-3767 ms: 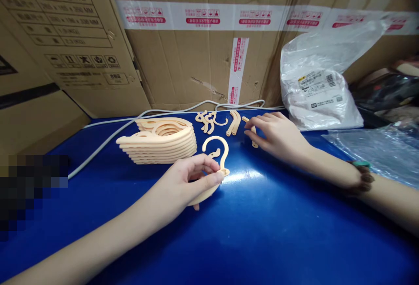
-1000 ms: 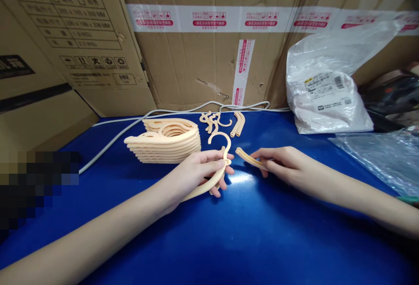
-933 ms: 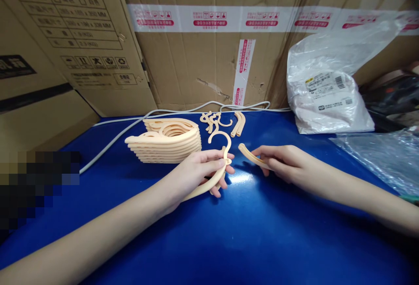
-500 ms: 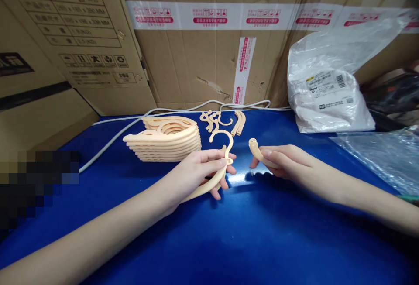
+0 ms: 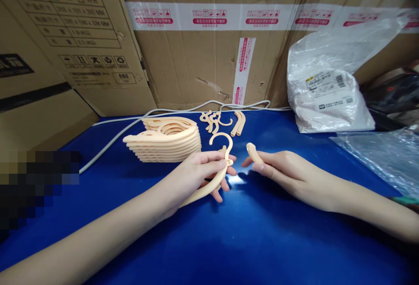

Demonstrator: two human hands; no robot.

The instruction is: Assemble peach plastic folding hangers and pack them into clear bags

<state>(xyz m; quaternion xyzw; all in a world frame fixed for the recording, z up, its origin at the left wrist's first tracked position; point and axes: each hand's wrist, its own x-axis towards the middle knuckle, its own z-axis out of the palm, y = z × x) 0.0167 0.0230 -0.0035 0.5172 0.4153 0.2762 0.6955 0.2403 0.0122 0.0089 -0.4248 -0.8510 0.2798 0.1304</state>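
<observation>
My left hand (image 5: 209, 167) is closed around a cream plastic hanger piece (image 5: 204, 190), a curved arm with a hook (image 5: 229, 139) rising from its end. My thumb presses near the joint below the hook. To the right, my right hand (image 5: 278, 167) pinches a separate cream hanger arm (image 5: 253, 153), its rounded end pointing up and left; the rest of it is hidden by the hand. A gap lies between the two pieces. Behind my left hand stands a stack of cream hangers (image 5: 163, 141).
Loose hooks (image 5: 211, 121) and curved arm pieces (image 5: 240, 123) lie at the back of the blue table (image 5: 229, 241). A white cable (image 5: 124, 132) runs behind them. Cardboard boxes (image 5: 196, 58) wall the back and left. On the right are a white plastic bag (image 5: 327, 88) and clear wrap (image 5: 382, 154).
My right hand has turned the hanger arm and shifted it slightly left, and its grip on the piece has changed. My left hand has hardly moved.
</observation>
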